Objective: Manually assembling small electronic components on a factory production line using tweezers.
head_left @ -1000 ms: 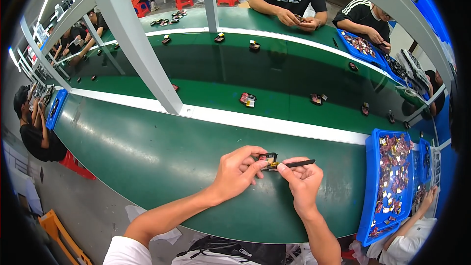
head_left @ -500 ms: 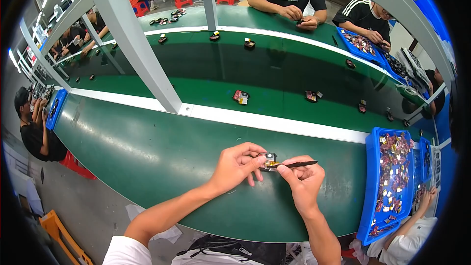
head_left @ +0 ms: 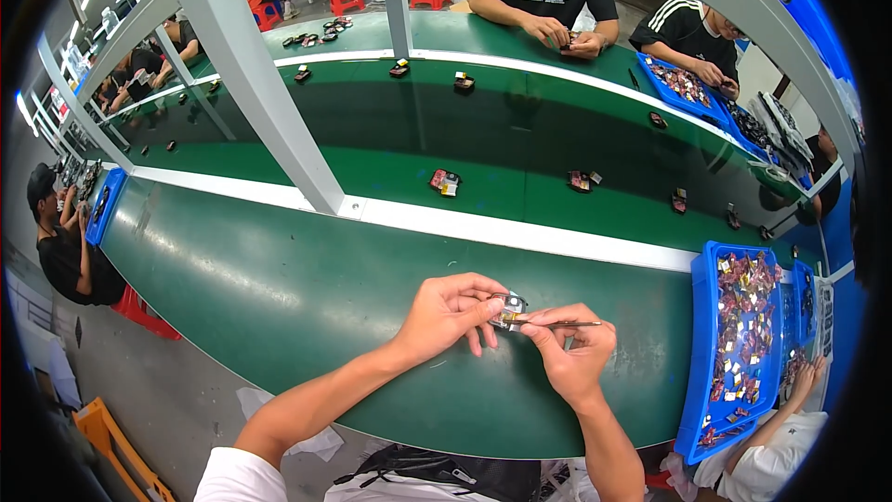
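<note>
Left hand (head_left: 452,313) pinching small metal part (head_left: 509,310) above green table (head_left: 279,288), right hand (head_left: 571,353) pinching thin tool (head_left: 567,323) against the part, blue tray (head_left: 703,353) right of the hands.

The small part (head_left: 509,309) pinched between the left hand (head_left: 446,316) and right hand (head_left: 571,358) looks like shiny metal with a glint of foil. The thin tool (head_left: 567,323) in the right hand reads as dark, slim metal. The bench (head_left: 279,288) wears a smooth green covering with a soft sheen; the white strip (head_left: 520,234) along its far edge looks painted and matt. At the right edge the blue tray (head_left: 699,353) is glossy plastic, filled with glittering foil-like pieces (head_left: 743,335). The upright post (head_left: 269,102) looks like pale, satin-painted metal.
</note>
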Action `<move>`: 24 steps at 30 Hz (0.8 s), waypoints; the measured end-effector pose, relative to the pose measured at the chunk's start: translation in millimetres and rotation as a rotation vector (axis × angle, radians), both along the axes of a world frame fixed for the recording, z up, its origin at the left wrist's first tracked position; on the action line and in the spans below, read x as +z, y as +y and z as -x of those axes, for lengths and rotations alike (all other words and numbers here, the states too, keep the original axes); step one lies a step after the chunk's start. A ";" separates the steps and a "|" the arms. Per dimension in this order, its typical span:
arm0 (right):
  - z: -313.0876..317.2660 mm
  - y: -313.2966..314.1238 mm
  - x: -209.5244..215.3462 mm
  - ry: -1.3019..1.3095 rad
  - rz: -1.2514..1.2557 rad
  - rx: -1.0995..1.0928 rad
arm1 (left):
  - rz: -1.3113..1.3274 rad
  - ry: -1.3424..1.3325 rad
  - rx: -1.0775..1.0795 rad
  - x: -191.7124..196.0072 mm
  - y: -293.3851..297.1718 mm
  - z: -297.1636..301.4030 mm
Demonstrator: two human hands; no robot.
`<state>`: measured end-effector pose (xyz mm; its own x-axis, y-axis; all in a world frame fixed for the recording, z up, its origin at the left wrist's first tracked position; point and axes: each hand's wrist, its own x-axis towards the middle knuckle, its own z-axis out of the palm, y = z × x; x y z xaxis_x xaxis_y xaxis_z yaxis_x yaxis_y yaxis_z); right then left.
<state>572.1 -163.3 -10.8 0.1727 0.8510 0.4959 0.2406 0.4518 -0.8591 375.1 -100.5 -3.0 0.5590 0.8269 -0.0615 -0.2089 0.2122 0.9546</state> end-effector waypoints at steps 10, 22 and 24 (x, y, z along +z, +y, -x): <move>-12.7 0.0 -0.1 -0.062 -0.021 0.018 | -0.050 0.021 -0.012 -0.2 -0.6 -7.7; -20.3 -4.1 3.9 -0.093 -0.016 0.018 | -0.095 0.089 0.030 1.8 -2.8 -18.8; -21.0 -4.8 5.0 -0.092 -0.028 -0.016 | -0.104 0.096 0.052 0.5 -3.3 -20.5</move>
<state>593.1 -168.1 -5.7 0.1391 0.8342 0.5336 0.3254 0.4704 -0.8203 395.7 -103.8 -2.4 0.5107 0.8594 -0.0245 -0.1243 0.1019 0.9870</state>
